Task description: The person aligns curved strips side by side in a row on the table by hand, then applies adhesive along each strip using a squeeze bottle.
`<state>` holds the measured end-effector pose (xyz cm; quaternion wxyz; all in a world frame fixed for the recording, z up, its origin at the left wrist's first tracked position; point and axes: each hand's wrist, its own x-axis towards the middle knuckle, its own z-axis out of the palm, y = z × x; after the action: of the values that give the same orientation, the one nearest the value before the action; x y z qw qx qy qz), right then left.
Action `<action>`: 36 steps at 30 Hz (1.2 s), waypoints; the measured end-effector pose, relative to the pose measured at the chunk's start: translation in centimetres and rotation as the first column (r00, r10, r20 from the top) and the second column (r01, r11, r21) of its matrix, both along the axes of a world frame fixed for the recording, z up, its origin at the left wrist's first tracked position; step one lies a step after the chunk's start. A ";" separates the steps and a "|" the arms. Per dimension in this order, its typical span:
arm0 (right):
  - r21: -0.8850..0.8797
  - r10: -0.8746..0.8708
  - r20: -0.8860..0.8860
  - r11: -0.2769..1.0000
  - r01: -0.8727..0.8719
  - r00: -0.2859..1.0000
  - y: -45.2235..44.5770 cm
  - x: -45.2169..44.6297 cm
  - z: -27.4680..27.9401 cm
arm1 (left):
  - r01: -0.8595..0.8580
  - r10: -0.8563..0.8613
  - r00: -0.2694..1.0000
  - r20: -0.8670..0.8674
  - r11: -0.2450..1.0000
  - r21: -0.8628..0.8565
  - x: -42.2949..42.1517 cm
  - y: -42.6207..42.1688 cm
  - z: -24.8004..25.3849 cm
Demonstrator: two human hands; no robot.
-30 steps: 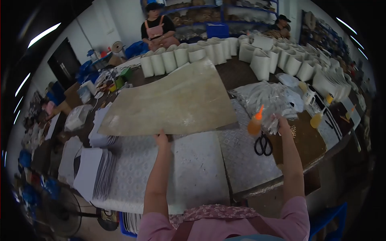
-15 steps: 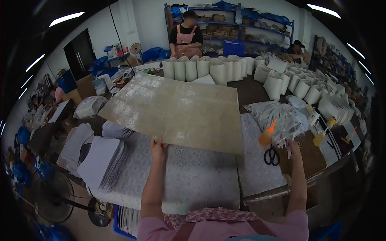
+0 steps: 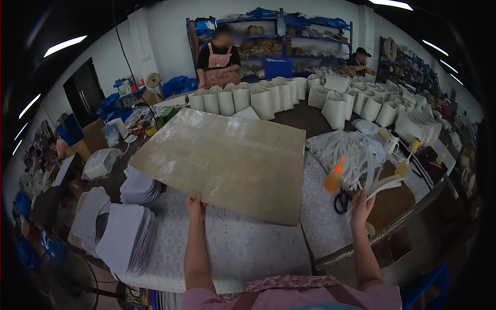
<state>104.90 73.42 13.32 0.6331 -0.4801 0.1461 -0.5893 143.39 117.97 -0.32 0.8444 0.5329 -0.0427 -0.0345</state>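
Observation:
My left hand (image 3: 195, 207) grips the near edge of a large, stiff, beige sheet (image 3: 227, 160), thumb on top. The sheet lies at a slant above the patterned table covering (image 3: 227, 240). In my right hand (image 3: 362, 207) is a small bunch of white strips (image 3: 386, 184), their free ends fanning to the right. Just behind that hand, a pile of similar strips (image 3: 343, 150) rests in clear plastic. Black-handled scissors (image 3: 341, 201) and an orange-tipped squeeze bottle (image 3: 334, 178) lie close by on its left.
Stacks of white cut pieces (image 3: 126, 237) stand at the left. Several folded cream pieces (image 3: 263, 98) line the far side, with more at the right. Another squeeze bottle (image 3: 402, 168) stands at right. A person in a pink apron (image 3: 219, 64) is across the table.
My right hand has come up from the strip pile with strips in it. The sheet's near right corner has swung closer to me, my left hand still on its edge. The head view has shifted.

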 end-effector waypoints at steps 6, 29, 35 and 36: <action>0.189 0.499 -0.242 0.865 -0.464 0.832 6.3 6.0 -0.4 | -0.796 0.602 0.602 0.525 0.405 0.449 -6.1 -3.3 3.8; 0.457 0.925 -0.378 0.213 -0.864 0.029 11.6 9.2 -1.7 | -0.338 -0.706 0.363 0.608 0.508 0.792 -16.0 -11.5 18.0; 0.430 0.943 -0.332 0.187 -0.883 0.038 9.4 6.3 -1.6 | -0.233 -0.573 0.385 0.723 0.698 0.677 -18.1 -11.8 17.9; 0.428 0.946 -0.320 0.192 -0.883 0.051 9.2 5.7 -1.3 | -0.193 -0.515 0.448 0.730 0.742 0.642 -18.5 -12.1 17.7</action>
<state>110.61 82.57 12.02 0.8186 -0.5629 0.0083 0.1139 124.89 105.89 17.42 0.4484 0.7185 -0.5113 0.1455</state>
